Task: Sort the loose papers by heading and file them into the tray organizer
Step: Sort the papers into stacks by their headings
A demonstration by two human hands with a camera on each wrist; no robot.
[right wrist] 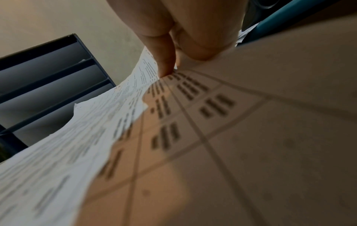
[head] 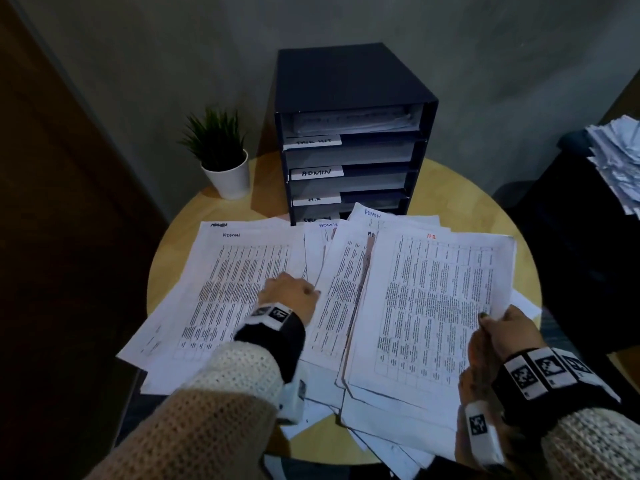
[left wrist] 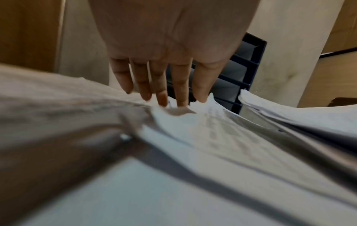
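Note:
Printed sheets cover the round wooden table (head: pixel 485 209). A pile headed ADMIN (head: pixel 228 271) lies at the left, and my left hand (head: pixel 294 292) rests on it with straight fingers (left wrist: pixel 162 85) touching the paper. At the right, my right hand (head: pixel 498 323) pinches the edge of a sheet headed H.R in red (head: pixel 433 299), thumb (right wrist: pixel 164 61) on top. More ADMIN sheets (head: pixel 346 271) fan out between the two. The dark tray organizer (head: pixel 349 81) stands behind, with labelled shelves, ADMIN (head: pixel 317 172) among them.
A small potted plant (head: pixel 221 154) in a white pot stands left of the organizer. A heap of other papers (head: pixel 620 161) sits on dark furniture at the far right. Sheets overhang the table's near edge. A brown door is at the left.

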